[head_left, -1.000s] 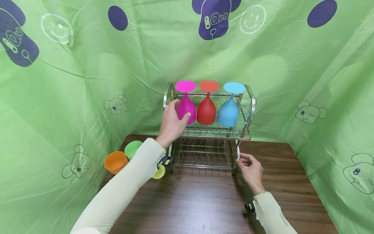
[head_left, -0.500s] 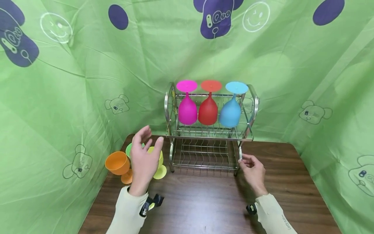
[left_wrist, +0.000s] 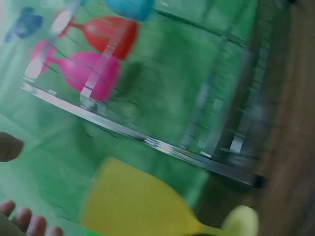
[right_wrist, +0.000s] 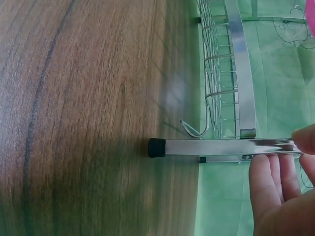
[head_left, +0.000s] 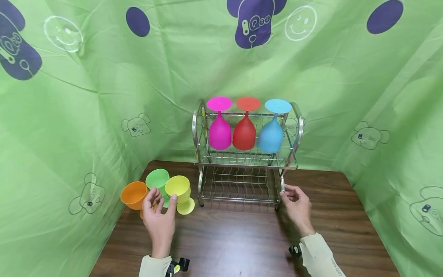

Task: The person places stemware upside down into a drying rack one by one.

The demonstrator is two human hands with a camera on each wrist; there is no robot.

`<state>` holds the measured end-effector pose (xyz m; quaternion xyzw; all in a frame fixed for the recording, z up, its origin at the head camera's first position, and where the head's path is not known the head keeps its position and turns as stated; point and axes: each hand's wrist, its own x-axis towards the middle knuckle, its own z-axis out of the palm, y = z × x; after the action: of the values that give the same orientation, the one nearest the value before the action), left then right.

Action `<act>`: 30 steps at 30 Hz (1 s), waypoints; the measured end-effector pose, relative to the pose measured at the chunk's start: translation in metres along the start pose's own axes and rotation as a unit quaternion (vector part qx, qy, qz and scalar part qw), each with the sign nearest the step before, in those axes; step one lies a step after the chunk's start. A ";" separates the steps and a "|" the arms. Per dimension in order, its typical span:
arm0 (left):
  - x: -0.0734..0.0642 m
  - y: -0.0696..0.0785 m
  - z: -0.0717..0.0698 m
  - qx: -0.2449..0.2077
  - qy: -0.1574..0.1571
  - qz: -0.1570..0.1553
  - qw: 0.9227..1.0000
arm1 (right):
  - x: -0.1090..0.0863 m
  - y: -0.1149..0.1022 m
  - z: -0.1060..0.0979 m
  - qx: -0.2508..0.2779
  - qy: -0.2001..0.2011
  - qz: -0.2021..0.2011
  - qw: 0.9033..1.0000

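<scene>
My left hand (head_left: pixel 160 221) is just in front of the yellow goblet (head_left: pixel 178 188), fingers loosely bent and holding nothing. In the left wrist view its fingertips (left_wrist: pixel 37 226) are apart from the goblet's bowl. Beside the yellow goblet stand a green goblet (head_left: pixel 157 179) and an orange goblet (head_left: pixel 134 196), both upright; the hand hides part of their stems. My right hand (head_left: pixel 297 209) pinches the right front leg (right_wrist: pixel 211 146) of the metal dish rack (head_left: pixel 238 167), thumb on one side, fingers on the other.
Upside down on the rack's upper tier, a pink goblet (head_left: pixel 220 134), a red goblet (head_left: pixel 244 134) and a blue goblet (head_left: pixel 271 134) stand in a row. A wooden table (head_left: pixel 228 242) carries everything. Green printed cloth (head_left: pixel 332 88) hangs behind and at both sides.
My left hand has let go of the pink goblet on the upper tier and come down and left to the yellow goblet. The right hand keeps its grip on the rack leg.
</scene>
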<state>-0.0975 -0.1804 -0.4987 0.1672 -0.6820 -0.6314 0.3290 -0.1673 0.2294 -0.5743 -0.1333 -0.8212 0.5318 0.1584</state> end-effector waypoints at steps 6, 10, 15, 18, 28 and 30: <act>-0.008 -0.040 0.001 0.025 0.021 0.000 0.999 | -0.001 -0.002 0.002 0.012 0.006 -0.008 1.000; -0.008 -0.058 0.005 0.041 0.021 -0.018 0.999 | -0.002 -0.003 0.003 0.020 0.002 -0.008 1.000; -0.004 -0.076 0.011 0.035 0.016 -0.026 0.999 | -0.003 -0.003 0.005 0.026 0.000 -0.001 1.000; -0.001 -0.086 0.015 0.031 0.010 -0.025 0.999 | -0.003 -0.003 0.005 0.028 0.002 0.001 1.000; 0.005 -0.110 0.030 0.019 0.002 -0.030 0.999 | -0.005 0.000 0.004 0.023 0.015 0.003 1.000; 0.004 -0.111 0.033 0.019 -0.001 -0.030 0.999 | -0.006 0.000 0.003 0.022 0.014 0.005 1.000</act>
<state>-0.1431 -0.1749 -0.6047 0.1927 -0.6887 -0.6284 0.3061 -0.1633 0.2244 -0.5760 -0.1416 -0.8060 0.5489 0.1704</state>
